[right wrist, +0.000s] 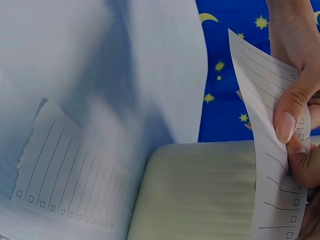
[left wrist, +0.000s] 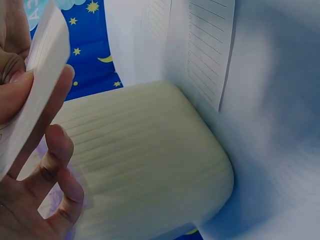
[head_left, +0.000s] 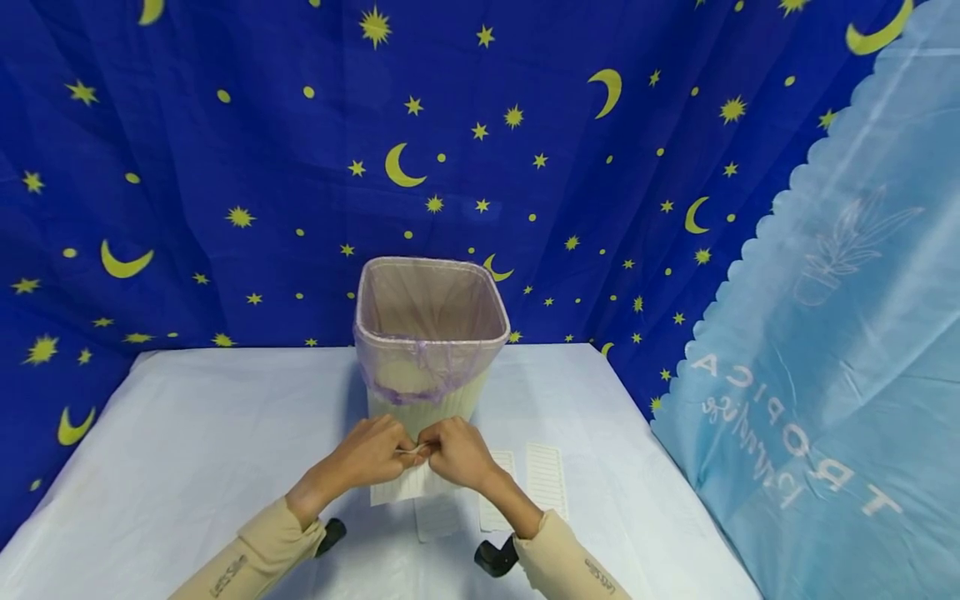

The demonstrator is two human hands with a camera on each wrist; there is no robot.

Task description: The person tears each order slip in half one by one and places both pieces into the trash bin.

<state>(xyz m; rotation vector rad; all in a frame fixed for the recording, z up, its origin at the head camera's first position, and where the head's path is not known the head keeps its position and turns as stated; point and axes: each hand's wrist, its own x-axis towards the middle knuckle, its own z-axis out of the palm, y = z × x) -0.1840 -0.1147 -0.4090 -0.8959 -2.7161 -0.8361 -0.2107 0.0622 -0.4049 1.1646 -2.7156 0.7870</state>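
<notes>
Both hands pinch a white lined sheet of paper (right wrist: 267, 200), printed with small checkboxes down one side. My left hand (head_left: 375, 451) and right hand (head_left: 459, 450) meet at its edge, thumbs close together. In the right wrist view the sheet bends and creases beside the thumbs. The left wrist view shows the paper (left wrist: 50, 55) nearly edge-on, the left hand's lower fingers loosely curled under it. Right behind the hands stands a cream ribbed bin (head_left: 390, 257), lined with a thin purple bag (head_left: 431, 393) folded over its rim.
Lined paper slips (head_left: 546, 479) lie on the white-covered table (head_left: 225, 442), right of and in front of the bin; one slip (right wrist: 65, 170) has a ragged edge. A blue star-and-moon cloth (head_left: 300, 125) hangs behind. A light blue curtain (head_left: 810, 375) hangs at right.
</notes>
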